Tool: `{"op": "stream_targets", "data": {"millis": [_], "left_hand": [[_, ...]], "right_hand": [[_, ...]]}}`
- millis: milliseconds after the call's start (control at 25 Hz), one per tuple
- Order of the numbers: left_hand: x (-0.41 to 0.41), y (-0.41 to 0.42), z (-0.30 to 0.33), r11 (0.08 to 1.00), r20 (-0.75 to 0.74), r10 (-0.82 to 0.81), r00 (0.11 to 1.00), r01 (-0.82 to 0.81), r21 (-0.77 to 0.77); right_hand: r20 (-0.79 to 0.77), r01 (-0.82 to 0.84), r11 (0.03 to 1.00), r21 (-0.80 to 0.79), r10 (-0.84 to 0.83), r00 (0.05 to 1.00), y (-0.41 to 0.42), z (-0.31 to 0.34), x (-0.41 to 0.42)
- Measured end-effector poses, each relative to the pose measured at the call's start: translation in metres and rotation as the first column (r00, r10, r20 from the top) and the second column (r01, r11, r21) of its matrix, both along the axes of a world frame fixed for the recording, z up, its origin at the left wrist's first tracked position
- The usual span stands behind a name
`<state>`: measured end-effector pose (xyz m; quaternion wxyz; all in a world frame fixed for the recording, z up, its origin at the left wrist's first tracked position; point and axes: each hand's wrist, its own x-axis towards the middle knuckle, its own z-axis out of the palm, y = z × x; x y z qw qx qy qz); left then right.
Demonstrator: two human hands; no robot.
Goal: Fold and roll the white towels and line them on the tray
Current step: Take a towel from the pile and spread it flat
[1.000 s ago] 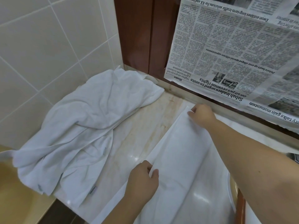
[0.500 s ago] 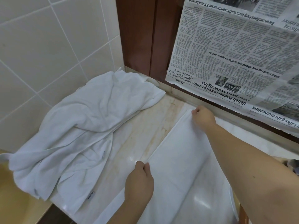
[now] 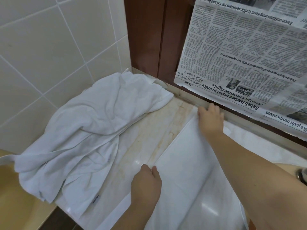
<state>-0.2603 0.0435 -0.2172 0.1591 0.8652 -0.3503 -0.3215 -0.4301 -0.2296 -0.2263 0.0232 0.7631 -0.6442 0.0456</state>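
Note:
A white towel [image 3: 187, 163] lies flat on the marble counter [image 3: 149, 135], its long folded edge running from near me to the back ledge. My left hand [image 3: 146, 181] grips that edge at its near end, thumb on top. At the far corner by the ledge, my right hand [image 3: 210, 117] holds the towel, fingers curled down over it. A crumpled heap of white towels [image 3: 93, 130] covers the left of the counter against the tiled wall. No tray is visible.
A newspaper sheet [image 3: 249, 55] hangs over the dark wooden frame [image 3: 149, 39] behind the counter. A beige basin [image 3: 15, 196] lies below the counter's left end. A metal fitting [image 3: 301, 175] shows at the right edge.
Both hands have drawn the towel's left edge straight and flat along the counter. My right hand has shifted slightly toward the back ledge; my left hand has stayed at the near end.

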Motion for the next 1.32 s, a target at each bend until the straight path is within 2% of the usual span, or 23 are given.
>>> {"op": "stream_targets", "data": {"millis": [40, 200, 480, 720, 840, 1000, 1240, 1320], "left_hand": [[0.000, 0.000, 0.000, 1.000, 0.011, -0.006, 1.000, 0.006, 0.005], [-0.001, 0.002, 0.004, 1.000, -0.008, -0.022, 1.000, 0.022, -0.002], [0.018, 0.044, 0.024, 0.994, -0.131, -0.104, 0.986, 0.101, -0.032], [0.056, 0.114, 0.034, 0.992, -0.232, -0.122, 0.965, 0.125, 0.000], [0.078, 0.154, 0.037, 0.998, -0.322, -0.055, 0.945, 0.066, 0.022], [0.100, 0.185, 0.033, 0.998, -0.385, 0.032, 0.922, -0.005, 0.069], [0.134, 0.209, 0.023, 0.984, -0.425, 0.148, 0.893, -0.092, 0.150], [0.148, 0.222, 0.015, 0.964, -0.408, 0.208, 0.889, -0.116, 0.237]], "right_hand": [[-0.047, -0.053, 0.998, 0.023, 0.054, 0.997, 0.001, 0.000, 0.001], [0.120, 0.018, 0.981, 0.194, -0.042, 0.992, 0.015, 0.008, 0.012], [-0.070, 0.039, 0.915, 0.401, -0.012, 0.997, 0.022, 0.021, 0.022], [-0.213, 0.029, 0.913, 0.408, 0.064, 0.975, 0.021, 0.023, 0.025], [-0.235, -0.009, 0.924, 0.382, 0.107, 0.966, 0.023, 0.020, 0.025], [-0.364, -0.021, 0.936, 0.352, 0.158, 0.918, 0.022, 0.012, 0.022], [-0.389, -0.032, 0.944, 0.329, 0.166, 0.906, 0.024, 0.012, 0.021], [-0.355, -0.023, 0.941, 0.336, 0.149, 0.923, 0.030, 0.016, 0.022]]}}
